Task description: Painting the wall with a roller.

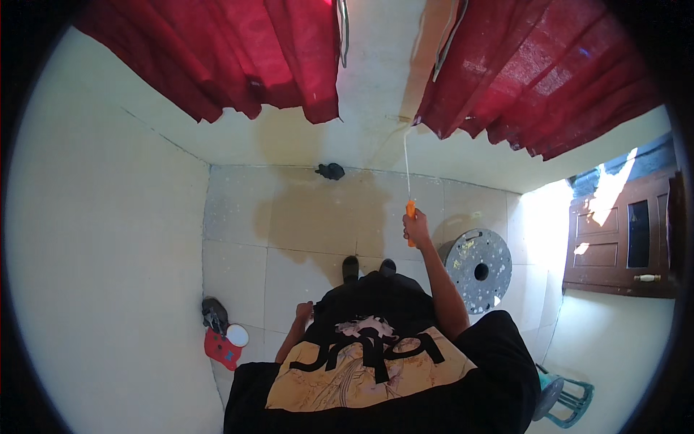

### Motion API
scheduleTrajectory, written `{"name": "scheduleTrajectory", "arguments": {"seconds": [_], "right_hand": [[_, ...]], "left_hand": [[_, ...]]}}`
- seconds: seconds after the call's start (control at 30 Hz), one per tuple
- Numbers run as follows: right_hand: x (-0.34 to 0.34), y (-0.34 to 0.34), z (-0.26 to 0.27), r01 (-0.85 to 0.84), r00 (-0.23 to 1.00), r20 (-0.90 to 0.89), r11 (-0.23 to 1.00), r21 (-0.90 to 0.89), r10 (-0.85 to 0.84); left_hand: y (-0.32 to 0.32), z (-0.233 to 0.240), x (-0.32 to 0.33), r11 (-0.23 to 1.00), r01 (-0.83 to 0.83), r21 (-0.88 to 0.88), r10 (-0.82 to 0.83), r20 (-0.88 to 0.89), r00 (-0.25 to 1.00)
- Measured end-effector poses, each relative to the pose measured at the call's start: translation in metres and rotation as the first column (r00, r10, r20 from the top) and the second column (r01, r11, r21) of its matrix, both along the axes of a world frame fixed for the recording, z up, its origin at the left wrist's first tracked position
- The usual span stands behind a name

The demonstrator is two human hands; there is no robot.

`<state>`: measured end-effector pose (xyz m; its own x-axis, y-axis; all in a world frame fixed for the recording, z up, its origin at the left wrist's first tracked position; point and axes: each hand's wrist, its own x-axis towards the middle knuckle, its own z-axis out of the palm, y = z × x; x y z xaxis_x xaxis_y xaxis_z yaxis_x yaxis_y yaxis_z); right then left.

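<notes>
My right hand (416,229) is closed around the orange handle of what looks like a paint roller (407,168). Its thin pale metal rod runs forward and bends near the lower corner of the right red curtain (509,70). The tool's far end is hard to make out against the pale wall (368,133). Low beside my dark trousers hangs my left hand (304,310), fingers curled; whether it holds anything cannot be made out. Another red curtain (244,59) hangs to the left, with a gap between the two.
A paint-spotted grey cable spool (480,271) stands right of my feet. A crumpled black item (331,171) lies at the wall's foot. To the left are a dark bag-like item (214,314), a red item (221,350) and a white round lid or container (237,335). A green plastic chair (569,401) and brown door (618,238) are right.
</notes>
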<state>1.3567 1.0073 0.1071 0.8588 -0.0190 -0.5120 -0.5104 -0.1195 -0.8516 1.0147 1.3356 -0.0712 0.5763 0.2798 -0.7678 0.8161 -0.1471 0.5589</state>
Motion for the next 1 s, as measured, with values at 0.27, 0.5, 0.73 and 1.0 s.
{"name": "scheduleTrajectory", "arguments": {"seconds": [0.27, 0.5, 0.73, 1.0], "right_hand": [[-0.036, -0.012, -0.006, 0.024, 0.989, -0.149, 0.992, 0.120, -0.006], [-0.151, -0.066, 0.002, 0.250, 0.943, -0.238, 0.967, 0.044, -0.233], [-0.263, -0.114, 0.011, 0.443, 0.883, -0.215, 0.892, 0.090, -0.417], [-0.400, -0.174, 0.023, 0.773, 0.628, -0.169, 0.634, 0.025, -0.759]], "left_hand": [[0.001, -0.016, 0.040, 0.944, -0.220, -0.246, 0.190, -0.141, 0.972], [-0.022, -0.012, 0.073, 0.936, 0.311, -0.164, -0.312, 0.017, 0.950], [-0.040, 0.018, 0.102, 0.812, 0.583, 0.022, -0.581, 0.122, 0.805], [-0.109, 0.030, 0.122, 0.677, 0.730, 0.090, -0.725, -0.088, 0.683]]}}
